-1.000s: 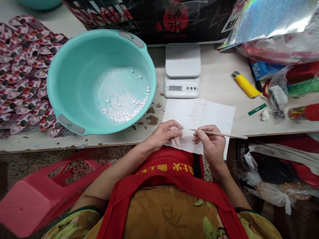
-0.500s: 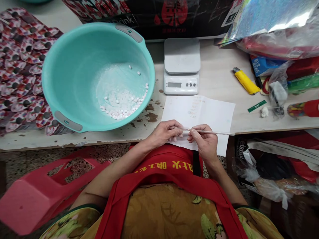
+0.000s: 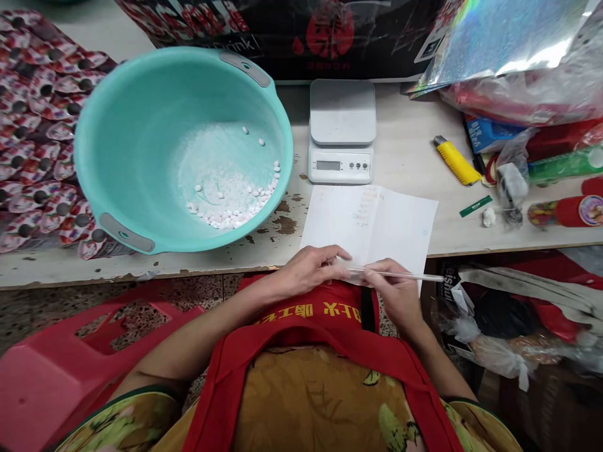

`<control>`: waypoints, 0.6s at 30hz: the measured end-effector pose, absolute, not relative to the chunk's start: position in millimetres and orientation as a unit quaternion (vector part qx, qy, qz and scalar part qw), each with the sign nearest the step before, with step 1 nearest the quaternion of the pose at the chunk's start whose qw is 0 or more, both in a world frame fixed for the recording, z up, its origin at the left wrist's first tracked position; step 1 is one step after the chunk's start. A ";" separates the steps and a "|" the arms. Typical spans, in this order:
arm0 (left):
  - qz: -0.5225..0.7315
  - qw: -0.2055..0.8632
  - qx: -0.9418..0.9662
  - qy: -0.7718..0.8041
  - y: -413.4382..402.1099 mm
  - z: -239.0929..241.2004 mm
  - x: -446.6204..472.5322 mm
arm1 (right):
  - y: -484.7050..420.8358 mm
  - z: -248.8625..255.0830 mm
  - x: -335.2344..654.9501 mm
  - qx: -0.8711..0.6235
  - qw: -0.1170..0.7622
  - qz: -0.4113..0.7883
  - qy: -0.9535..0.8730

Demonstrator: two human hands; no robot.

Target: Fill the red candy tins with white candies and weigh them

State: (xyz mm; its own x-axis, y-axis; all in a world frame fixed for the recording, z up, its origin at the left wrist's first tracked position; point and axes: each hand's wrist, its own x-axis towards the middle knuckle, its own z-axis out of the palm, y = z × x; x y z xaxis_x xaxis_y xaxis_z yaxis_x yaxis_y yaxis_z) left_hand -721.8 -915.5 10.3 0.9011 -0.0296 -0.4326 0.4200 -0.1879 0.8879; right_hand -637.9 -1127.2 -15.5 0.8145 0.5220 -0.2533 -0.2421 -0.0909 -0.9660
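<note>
A thin whitish stick (image 3: 419, 276) lies nearly level across my two hands above the front edge of the table. My left hand (image 3: 311, 273) pinches its left end, with the index finger lifted a little off the thumb. My right hand (image 3: 396, 292) is closed around it farther along, and the rest of the stick juts out to the right. Motion blurs the fingertips, so whether the stick is hollow I cannot tell. Beneath and behind the hands is a creased white sheet of paper (image 3: 400, 220) with faint writing.
A turquoise basin (image 3: 127, 113) holds white tablets (image 3: 226, 218) and powder. Behind the paper stands a white digital scale (image 3: 343, 113). To the right lie a yellow utility knife (image 3: 456, 162) and a candy-filled tube (image 3: 546, 213); red packets (image 3: 42, 150) cover the left. A pink stool (image 3: 47, 370) is below.
Both hands have come down and nearer my body with the stick. My left index finger has lifted, and more of the paper shows. The view has shifted slightly.
</note>
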 end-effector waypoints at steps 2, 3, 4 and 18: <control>-0.122 0.579 0.790 0.159 -904.8 1.2 -724.4 | -1151.3 -15.0 -611.8 -0.692 0.691 0.190 -0.085; -0.082 0.549 0.810 0.188 -899.1 -2.2 -727.2 | -1166.7 -16.2 -598.9 -0.692 0.706 0.139 -0.058; -0.045 0.519 0.825 0.219 -893.6 -4.6 -730.6 | -1182.9 -18.8 -587.5 -0.697 0.710 0.097 -0.019; -0.049 0.443 0.876 0.187 -890.6 -8.8 -740.4 | -1212.3 -102.6 -631.3 -0.656 0.698 0.199 0.206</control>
